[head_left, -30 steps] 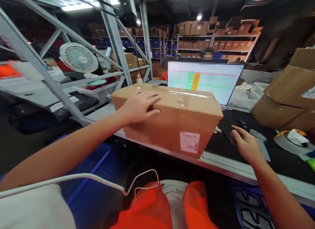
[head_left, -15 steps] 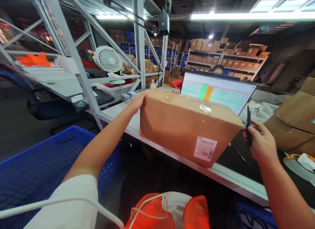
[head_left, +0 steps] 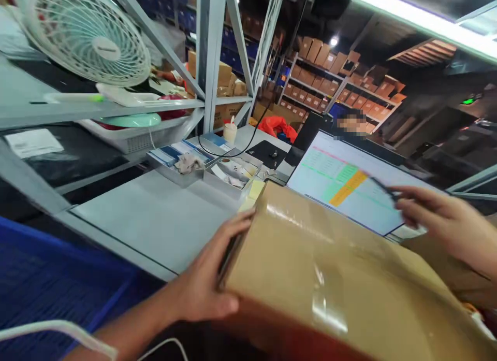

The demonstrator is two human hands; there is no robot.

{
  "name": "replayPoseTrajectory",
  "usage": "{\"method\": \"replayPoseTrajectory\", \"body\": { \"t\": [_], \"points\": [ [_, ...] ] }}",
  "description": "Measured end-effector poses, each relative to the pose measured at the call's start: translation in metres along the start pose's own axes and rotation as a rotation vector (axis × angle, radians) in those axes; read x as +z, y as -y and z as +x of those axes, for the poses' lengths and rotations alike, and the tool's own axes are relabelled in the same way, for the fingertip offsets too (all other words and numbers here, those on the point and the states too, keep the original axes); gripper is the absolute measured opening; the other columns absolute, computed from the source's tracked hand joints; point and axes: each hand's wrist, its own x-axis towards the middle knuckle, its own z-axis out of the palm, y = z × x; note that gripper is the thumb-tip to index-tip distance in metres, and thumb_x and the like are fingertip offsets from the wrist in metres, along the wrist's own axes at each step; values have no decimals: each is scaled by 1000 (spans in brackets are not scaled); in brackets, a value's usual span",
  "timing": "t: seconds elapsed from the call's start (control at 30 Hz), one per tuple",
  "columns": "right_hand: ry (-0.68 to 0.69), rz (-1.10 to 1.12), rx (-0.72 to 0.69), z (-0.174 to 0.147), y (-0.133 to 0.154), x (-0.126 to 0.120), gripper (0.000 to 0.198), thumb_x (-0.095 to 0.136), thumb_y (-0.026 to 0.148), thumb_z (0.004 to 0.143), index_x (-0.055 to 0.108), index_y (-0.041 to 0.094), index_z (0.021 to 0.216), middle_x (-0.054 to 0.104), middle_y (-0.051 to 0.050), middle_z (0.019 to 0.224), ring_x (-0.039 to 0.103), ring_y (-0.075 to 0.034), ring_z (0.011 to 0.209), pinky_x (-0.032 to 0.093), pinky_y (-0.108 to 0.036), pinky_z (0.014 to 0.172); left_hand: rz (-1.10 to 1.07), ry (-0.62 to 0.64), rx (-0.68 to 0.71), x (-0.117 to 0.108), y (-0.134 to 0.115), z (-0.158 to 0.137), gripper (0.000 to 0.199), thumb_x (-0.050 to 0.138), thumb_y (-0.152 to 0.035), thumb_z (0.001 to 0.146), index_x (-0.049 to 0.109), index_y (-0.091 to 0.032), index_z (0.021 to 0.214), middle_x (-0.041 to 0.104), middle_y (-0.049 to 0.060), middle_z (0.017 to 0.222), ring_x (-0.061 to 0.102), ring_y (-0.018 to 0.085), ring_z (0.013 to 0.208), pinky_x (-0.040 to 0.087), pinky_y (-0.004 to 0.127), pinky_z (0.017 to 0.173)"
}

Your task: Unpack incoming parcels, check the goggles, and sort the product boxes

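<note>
A taped brown cardboard box (head_left: 341,283) fills the lower right, close to the camera. My left hand (head_left: 209,278) grips the box's left end, fingers wrapped over its edge. Above the box's far side, my right hand (head_left: 442,221) holds a thin dark tool (head_left: 382,187), its tip pointing left in front of the monitor (head_left: 341,185). The tool is blurred.
A grey table (head_left: 155,216) lies to the left, with shallow trays of small items (head_left: 209,164) at its back. A white fan (head_left: 89,37) stands on a metal rack shelf. A blue crate (head_left: 46,283) sits at lower left. Shelves of boxes (head_left: 337,86) line the background.
The box has come much closer and higher in view. My left hand moved to grip its left end. My right hand rose over the box with the dark tool.
</note>
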Motion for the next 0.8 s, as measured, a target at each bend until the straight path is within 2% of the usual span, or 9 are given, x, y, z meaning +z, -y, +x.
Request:
{"method": "replayPoseTrajectory", "body": {
  "t": [0.1,0.2,0.3,0.37,0.43,0.5,0.63,0.7,0.8],
  "points": [
    [274,210,187,16,51,43,73,69,72,83,65,22,135,67,-5,72,62,-20,62,52,-36,60,-16,62,-54,-8,5,-2,98,62,-81,83,29,-32,162,22,15,171,26,41,156,27,56,125],
    [400,567,435,-2,99,70,86,77,70,76,57,16,140,71,-5,79,69,-21,71,57,-35,67,-79,154,-225,-21,-11,-4,95,66,-75,85,31,-33,162,23,14,171,27,40,156,26,56,126],
    [432,864,659,-36,150,90,72,85,65,70,65,18,121,73,-6,83,71,-20,73,58,-32,69,-181,157,-393,-39,-43,-2,78,61,-69,93,43,-30,158,33,14,168,34,37,153,27,53,126],
    [416,1051,729,-59,183,107,62,91,60,65,65,21,105,73,-4,85,72,-19,75,59,-31,74,-247,108,-489,-50,-64,3,67,56,-67,96,55,-27,149,46,14,160,43,35,147,32,50,124],
    [387,1187,726,-77,213,129,55,94,54,64,63,22,96,73,-4,90,74,-20,83,59,-32,80,-280,77,-583,-56,-82,9,62,58,-66,96,63,-25,142,56,14,151,51,34,140,39,48,119],
    [353,1224,659,-91,239,152,49,92,51,67,62,22,93,74,-4,93,73,-20,88,58,-33,84,-335,78,-654,-58,-94,16,63,61,-68,93,67,-23,137,61,15,145,54,35,136,44,47,114],
    [259,1025,476,-111,277,187,34,80,49,77,70,21,94,72,-3,86,66,-18,75,55,-32,74,-534,16,-741,-55,-113,20,62,58,-69,94,73,-19,127,64,16,142,54,34,137,38,47,120],
    [294,898,374,-122,284,193,32,73,46,83,74,20,102,73,-5,88,64,-18,74,54,-32,72,-576,-51,-785,-56,-120,16,54,60,-66,95,76,-19,115,65,15,140,54,32,137,37,45,121],
    [414,716,284,-147,269,193,34,65,43,93,75,21,117,75,-8,110,69,-21,97,55,-34,89,-612,-140,-835,-67,-126,10,49,67,-65,91,76,-18,102,72,15,121,64,30,123,48,42,109]
  ]
}}
